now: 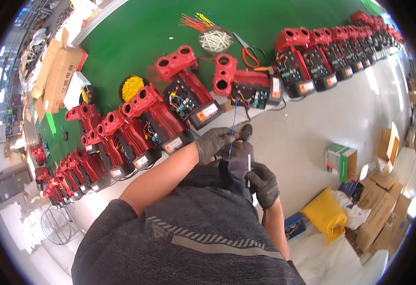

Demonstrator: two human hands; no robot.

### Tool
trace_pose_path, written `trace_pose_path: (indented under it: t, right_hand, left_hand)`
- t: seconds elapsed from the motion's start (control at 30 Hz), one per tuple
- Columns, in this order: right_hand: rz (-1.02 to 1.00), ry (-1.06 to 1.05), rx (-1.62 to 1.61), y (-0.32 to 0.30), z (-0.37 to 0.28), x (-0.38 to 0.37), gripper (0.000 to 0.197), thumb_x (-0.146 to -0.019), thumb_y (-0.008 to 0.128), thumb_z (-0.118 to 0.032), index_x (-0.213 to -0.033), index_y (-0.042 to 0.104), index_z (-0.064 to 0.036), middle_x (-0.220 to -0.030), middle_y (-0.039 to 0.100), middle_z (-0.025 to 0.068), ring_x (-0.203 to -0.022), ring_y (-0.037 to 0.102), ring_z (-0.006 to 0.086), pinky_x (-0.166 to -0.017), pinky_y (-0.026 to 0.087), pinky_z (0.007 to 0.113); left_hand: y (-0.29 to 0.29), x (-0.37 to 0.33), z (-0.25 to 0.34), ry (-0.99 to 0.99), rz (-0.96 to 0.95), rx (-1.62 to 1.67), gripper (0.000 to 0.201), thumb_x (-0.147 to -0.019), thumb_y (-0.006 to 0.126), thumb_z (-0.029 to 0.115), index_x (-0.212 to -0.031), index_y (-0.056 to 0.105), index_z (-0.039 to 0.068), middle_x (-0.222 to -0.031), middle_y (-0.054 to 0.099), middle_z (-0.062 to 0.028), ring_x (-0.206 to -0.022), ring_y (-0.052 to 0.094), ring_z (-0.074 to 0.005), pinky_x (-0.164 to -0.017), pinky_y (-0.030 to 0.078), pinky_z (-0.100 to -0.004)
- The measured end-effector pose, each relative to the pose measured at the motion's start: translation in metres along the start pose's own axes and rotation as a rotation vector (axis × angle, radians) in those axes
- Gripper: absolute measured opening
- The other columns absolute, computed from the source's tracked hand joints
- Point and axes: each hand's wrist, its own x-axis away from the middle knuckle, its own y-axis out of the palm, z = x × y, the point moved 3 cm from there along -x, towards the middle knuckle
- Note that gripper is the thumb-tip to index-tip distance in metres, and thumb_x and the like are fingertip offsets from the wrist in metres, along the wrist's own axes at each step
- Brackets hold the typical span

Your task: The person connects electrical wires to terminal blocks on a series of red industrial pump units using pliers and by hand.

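My left hand (216, 142), in a dark grey work glove, is closed around a thin blue wire (234, 116). The wire runs up to the open black housing of a red machine unit (223, 73) lying on its side, where a circuit board and coloured wires show. To its right, my right hand (264, 185), gloved alike, pinches a slim white tube (249, 164) upright in front of my body. Just beyond my left fingertips is a dark round thing (246, 132) I cannot make out. Left of that unit stands another red unit (184, 88) with its wiring exposed.
Rows of red units (307, 59) line the green-topped bench (141, 35) on both sides. On it are white tubes (215, 40) in a dish, orange-handled scissors (250, 58), red and yellow strips (196, 21) and yellow pieces (132, 88). Cartons (374, 211) and a yellow bag (326, 213) lie right.
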Motion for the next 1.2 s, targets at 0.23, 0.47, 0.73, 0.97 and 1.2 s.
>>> trace_pose_path:
  t: [0.23,0.47,0.73,0.97,1.2]
  right_hand:
    - [-0.138,0.003,0.135,0.02,-0.001,0.02,0.035,-0.092,0.067,-0.011,-0.124,0.063,0.0021,-0.092,0.069,0.0062,-0.075,0.058,0.0108,-0.067,0.048,0.027]
    - [-0.107,-0.01,0.139,0.036,0.01,0.004,0.035,-0.093,0.066,-0.013,-0.125,0.063,0.0009,-0.098,0.071,0.0079,-0.086,0.062,0.0143,-0.08,0.05,0.03]
    - [-0.094,0.041,0.24,0.04,0.006,-0.002,0.027,-0.094,0.067,-0.017,-0.115,0.069,0.0005,-0.079,0.066,0.0042,-0.07,0.058,0.0115,-0.065,0.048,0.029]
    - [-0.125,0.09,0.26,0.042,-0.001,-0.005,0.027,-0.094,0.066,-0.017,-0.115,0.07,-0.0003,-0.073,0.061,0.0015,-0.064,0.054,0.0101,-0.059,0.046,0.029]
    - [-0.124,0.129,0.261,0.046,-0.009,-0.007,0.027,-0.095,0.066,-0.019,-0.114,0.07,-0.0012,-0.067,0.06,0.0015,-0.053,0.053,0.01,-0.049,0.042,0.028]
  left_hand:
    - [0.011,0.004,0.007,-0.079,0.003,0.09,0.025,-0.1,0.061,0.019,-0.121,0.056,0.005,-0.113,0.07,-0.0198,-0.09,0.074,-0.0321,-0.075,0.063,-0.0474]
    - [0.013,0.006,0.004,-0.064,0.038,0.053,0.027,-0.1,0.062,0.019,-0.121,0.055,0.005,-0.112,0.07,-0.0183,-0.088,0.074,-0.03,-0.07,0.063,-0.0436]
    - [0.012,0.006,0.001,-0.028,0.027,0.144,0.026,-0.101,0.06,0.019,-0.121,0.054,0.003,-0.113,0.07,-0.0188,-0.087,0.074,-0.0302,-0.073,0.064,-0.0431]
    - [0.009,0.005,0.004,-0.026,0.031,0.1,0.025,-0.101,0.059,0.02,-0.121,0.054,0.004,-0.112,0.07,-0.0179,-0.088,0.074,-0.0296,-0.072,0.064,-0.042]
    - [0.01,0.005,0.004,-0.013,0.023,0.124,0.024,-0.102,0.058,0.02,-0.12,0.053,0.005,-0.11,0.071,-0.0167,-0.087,0.074,-0.0284,-0.067,0.063,-0.0398]
